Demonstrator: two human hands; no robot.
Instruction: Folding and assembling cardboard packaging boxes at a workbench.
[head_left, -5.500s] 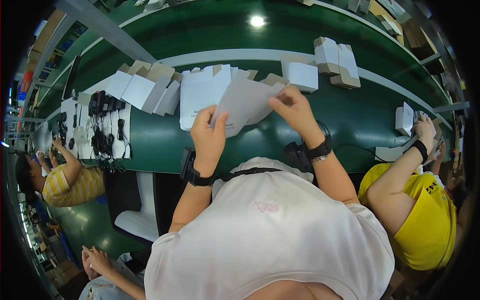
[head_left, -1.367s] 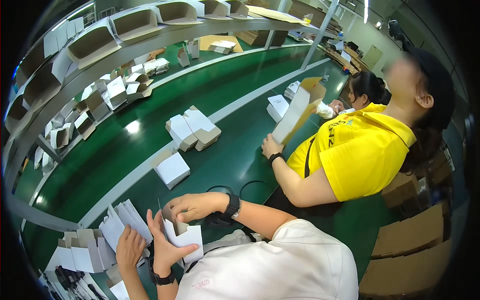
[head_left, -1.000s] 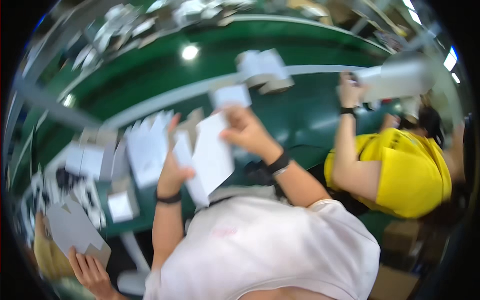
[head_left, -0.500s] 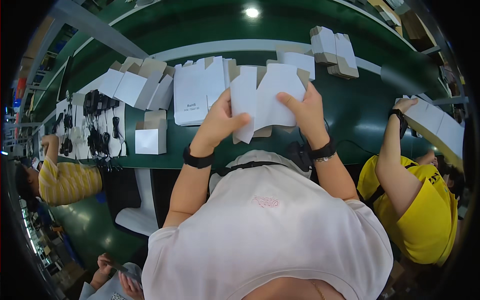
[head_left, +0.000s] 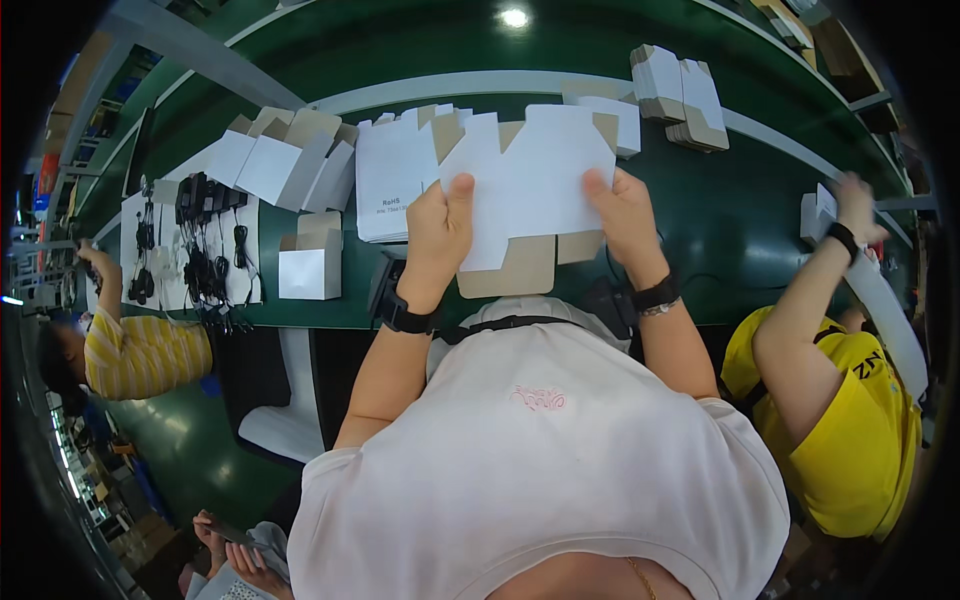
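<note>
Both hands pinch one flat box blank over the green table: left hand grips its left edge, right hand its right edge. Risk: uneven grip could crease the flaps crooked.

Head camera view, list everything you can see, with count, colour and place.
Flat carton blank: one, white with brown flaps, held up over the belt in both hands.
Stack of flat blanks: one, white, left of the held blank.
Folded boxes: a few, white and brown, far right on the belt.
Small assembled box: one, white, near belt edge.
Open cartons: several, white, left.
Cables: many, black, far left.
Conveyor belt: green.
Co-workers: yellow shirt right, striped shirt left.
Left hand, right hand: black wristbands.
</note>
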